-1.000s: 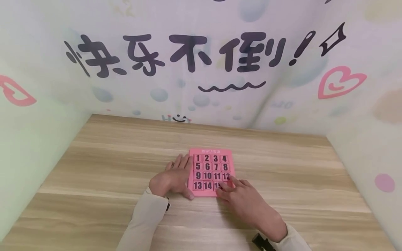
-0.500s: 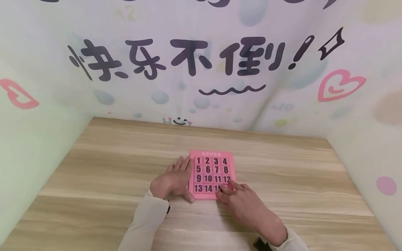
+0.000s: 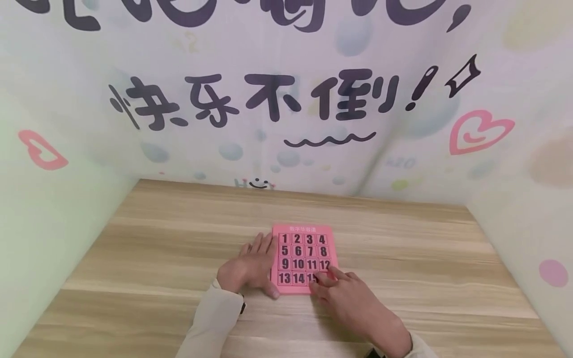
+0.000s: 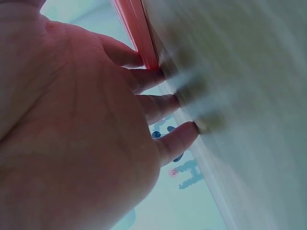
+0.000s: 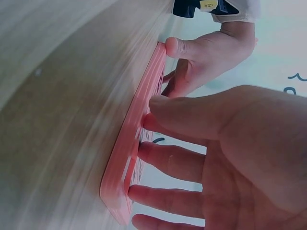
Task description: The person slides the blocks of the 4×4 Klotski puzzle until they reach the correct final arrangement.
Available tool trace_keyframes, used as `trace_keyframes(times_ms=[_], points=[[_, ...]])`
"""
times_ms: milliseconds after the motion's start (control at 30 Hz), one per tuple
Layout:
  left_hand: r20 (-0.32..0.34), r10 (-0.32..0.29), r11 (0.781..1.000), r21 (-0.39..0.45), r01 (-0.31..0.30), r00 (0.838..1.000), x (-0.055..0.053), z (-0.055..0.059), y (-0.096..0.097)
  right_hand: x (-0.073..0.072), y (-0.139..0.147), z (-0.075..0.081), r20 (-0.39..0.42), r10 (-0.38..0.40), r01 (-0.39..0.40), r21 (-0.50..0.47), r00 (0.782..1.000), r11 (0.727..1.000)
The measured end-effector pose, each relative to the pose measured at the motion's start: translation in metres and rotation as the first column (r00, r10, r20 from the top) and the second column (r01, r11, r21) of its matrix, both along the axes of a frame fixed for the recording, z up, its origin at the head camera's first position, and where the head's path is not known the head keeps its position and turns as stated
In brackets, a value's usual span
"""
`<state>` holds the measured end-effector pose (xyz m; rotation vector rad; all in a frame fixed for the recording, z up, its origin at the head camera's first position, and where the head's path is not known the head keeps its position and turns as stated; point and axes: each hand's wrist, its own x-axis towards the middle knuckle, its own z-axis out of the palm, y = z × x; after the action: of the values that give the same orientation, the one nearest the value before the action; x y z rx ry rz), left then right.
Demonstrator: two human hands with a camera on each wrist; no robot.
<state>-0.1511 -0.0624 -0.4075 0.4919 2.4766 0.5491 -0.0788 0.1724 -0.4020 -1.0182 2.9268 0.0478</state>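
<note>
A pink number sliding puzzle lies flat on the table in the head view, its numbered tiles in rising order from the top left. Fingers of my right hand touch the tiles at its lower right, partly covering the last numbers and hiding the corner. In the right wrist view, the thumb is at the puzzle's near edge. Along the left side rests my left hand, thumb at the lower left corner. The left wrist view shows its fingers extended down to the tabletop beside the puzzle's pink edge.
The wood-grain table runs back to a printed cloth wall with large black characters, and pale walls close off both sides. A dark wrist strap shows by the left sleeve.
The head view has tilted upward, so the puzzle, hands and table appear lower in the picture. Both hands keep their places on the puzzle, and no tile visibly shifts.
</note>
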Motion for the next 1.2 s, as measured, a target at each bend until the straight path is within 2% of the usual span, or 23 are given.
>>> trace_keyframes(times_ms=[767,1200], points=[[-0.002,-0.015,1.000,-0.021,0.015,1.000,-0.0005,-0.0034,-0.0016,0.0008,-0.0002,-0.0009,0.054,-0.023,0.024,-0.013,0.998,1.000],[0.003,-0.019,1.000,-0.014,0.019,1.000,-0.0034,-0.0043,-0.0015,-0.0024,0.0004,-0.0003,0.028,-0.007,0.007,-0.001,1.000,1.000]])
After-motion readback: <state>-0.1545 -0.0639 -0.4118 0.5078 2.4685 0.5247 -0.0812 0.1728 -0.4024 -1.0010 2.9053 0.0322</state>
